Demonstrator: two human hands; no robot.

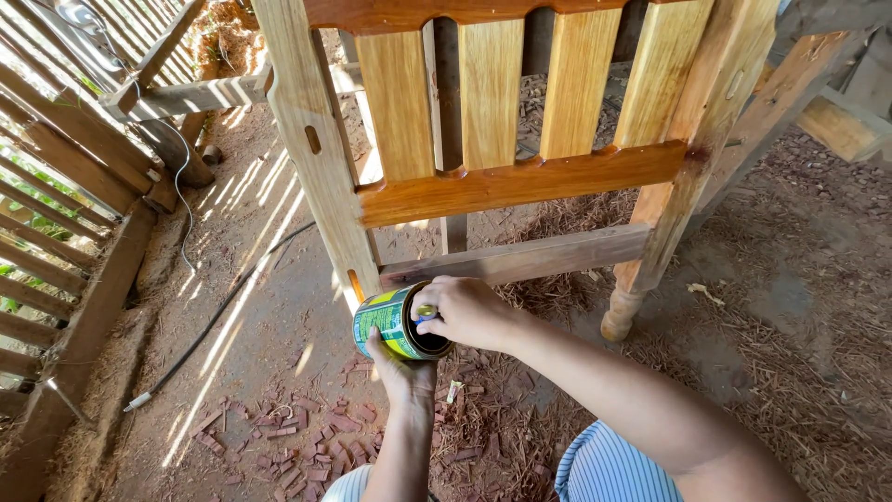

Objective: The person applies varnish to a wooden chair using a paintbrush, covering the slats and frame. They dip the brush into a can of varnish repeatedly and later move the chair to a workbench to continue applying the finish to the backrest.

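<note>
The ground (279, 279) is bare reddish dirt, littered with wood shavings (520, 409) and small red chips (307, 446), striped by sun coming through a slatted fence (46, 232) on the left. A black cable (223, 307) trails across the dirt toward the fence. Straight ahead stands a varnished wooden frame (502, 181) with upright slats and a turned leg (621, 311) (its finish glossy and yellow-orange). Low before it, the left hand (401, 370) cups a green can (398, 321) from beneath, tilted sideways. The right hand (467, 311) is closed over the can's open mouth, fingers around something small there.
</note>
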